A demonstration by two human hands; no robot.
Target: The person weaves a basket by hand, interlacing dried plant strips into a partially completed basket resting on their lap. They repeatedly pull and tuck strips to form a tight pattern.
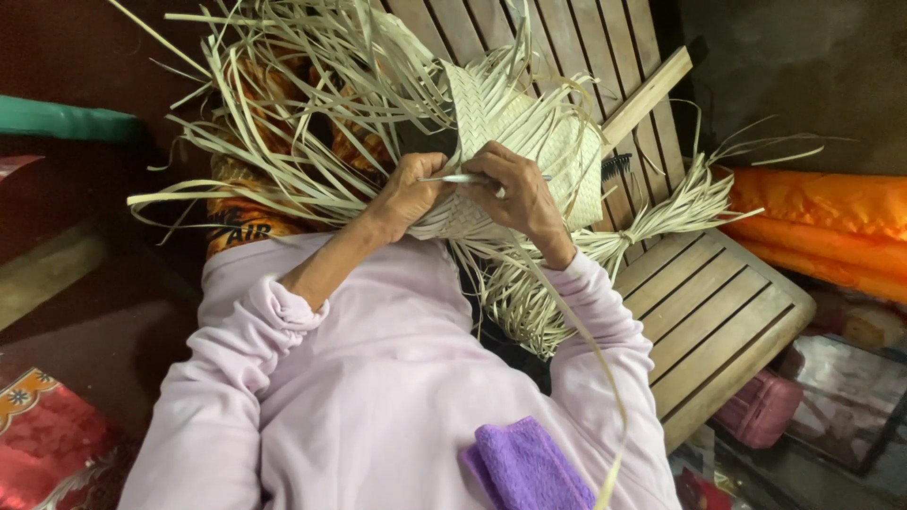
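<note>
**Q:** Two hands meet at the centre of the view. What does each one grip?

**A:** The left hand (408, 194) is closed, its fingers pinching pale strips at the edge of the half-woven panel of flat, straw-coloured palm-leaf strips (529, 142). The right hand (520, 194) is closed around a thin, pale, rod-like tool (463, 178), laid crosswise so its tip points toward 9 o'clock.

**Q:** Where does the panel lie?

**A:** On the person's lap, just above the hands, over a slatted wooden folding chair (718, 312) that runs from 12 to 4 o'clock.

**Q:** How much of the weaving looks done?

**A:** One tight, herringbone-patterned patch is finished. Many loose unwoven strip ends (283, 123) fan out toward 10 and 11 o'clock, and a tied bundle of strips (661, 212) trails toward 3 o'clock, so by appearance much remains.

**Q:** Anything else nearby?

**A:** A folded purple cloth (524, 467) rests on the lilac sweater at 6 o'clock; orange fabric (822, 227) lies at 3 o'clock.
</note>
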